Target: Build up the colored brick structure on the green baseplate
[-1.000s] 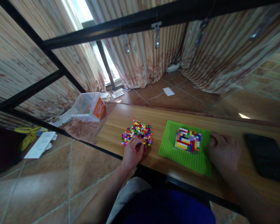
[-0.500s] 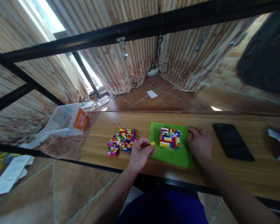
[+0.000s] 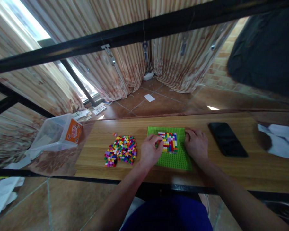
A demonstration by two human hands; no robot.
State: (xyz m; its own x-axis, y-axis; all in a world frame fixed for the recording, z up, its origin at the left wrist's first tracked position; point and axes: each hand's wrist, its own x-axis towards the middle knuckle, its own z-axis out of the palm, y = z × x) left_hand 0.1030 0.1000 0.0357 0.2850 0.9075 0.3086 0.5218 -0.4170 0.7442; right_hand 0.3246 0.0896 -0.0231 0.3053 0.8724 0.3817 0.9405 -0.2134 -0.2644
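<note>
A square of multicoloured toy bricks (image 3: 172,146) is built on the green baseplate (image 3: 167,163). Over the left side of that square, my left hand (image 3: 151,149) is closed in a pinch, fingertips touching or just above the bricks. The small yellow brick it carried is now hidden by the fingers. My right hand (image 3: 197,143) has its fingers curled at the baseplate's right edge, holding it against the table. Left of my left hand lies a heap of loose toy bricks (image 3: 122,149).
Right of my right hand lies a black phone (image 3: 227,139) on the wooden table (image 3: 139,124), with crumpled white paper (image 3: 280,141) farther right. A clear plastic box (image 3: 51,131) with an orange label stands beyond the table's left end. A black metal bar (image 3: 125,31) crosses above.
My left hand has moved right from beside the baseplate to the brick square, taking the yellow brick along. My right hand stays at the baseplate's edge. The whole view has shifted slightly.
</note>
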